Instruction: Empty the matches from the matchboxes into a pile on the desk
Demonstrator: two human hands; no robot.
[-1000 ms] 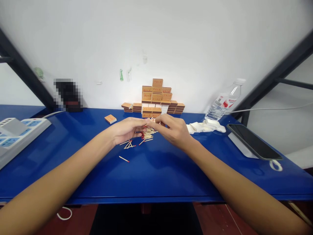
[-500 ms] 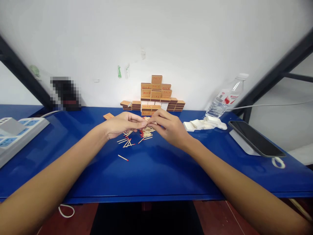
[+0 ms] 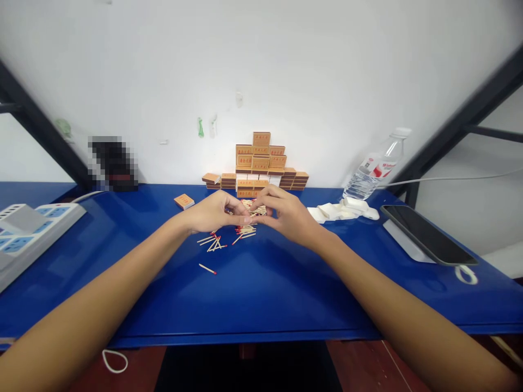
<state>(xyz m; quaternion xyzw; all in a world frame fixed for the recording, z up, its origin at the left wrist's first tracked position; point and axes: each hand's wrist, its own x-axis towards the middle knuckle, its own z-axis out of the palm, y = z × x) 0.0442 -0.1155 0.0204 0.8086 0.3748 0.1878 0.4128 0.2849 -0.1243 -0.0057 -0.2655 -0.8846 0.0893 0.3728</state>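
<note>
My left hand (image 3: 212,213) and my right hand (image 3: 286,215) meet fingertip to fingertip over a small pile of red-tipped matches (image 3: 244,231) on the blue table (image 3: 253,283). Both hands are curled in a pinch; a few matchsticks show between the fingertips, but which hand grips them I cannot make out. More loose matches (image 3: 210,241) lie spread under my left hand, and a single match (image 3: 207,268) lies apart, nearer to me. Behind the hands a stack of orange matchboxes (image 3: 261,158) stands against the wall.
A lone matchbox (image 3: 184,201) lies left of the stack. White inner trays (image 3: 339,209) and a water bottle (image 3: 373,171) sit at right, with a dark phone (image 3: 429,235) on a stand. A power strip (image 3: 28,223) lies at far left.
Both hands have stayed together over the match pile, dropping slightly toward the table with the fingers curling closer around the matches. The camera view shifted a little.
</note>
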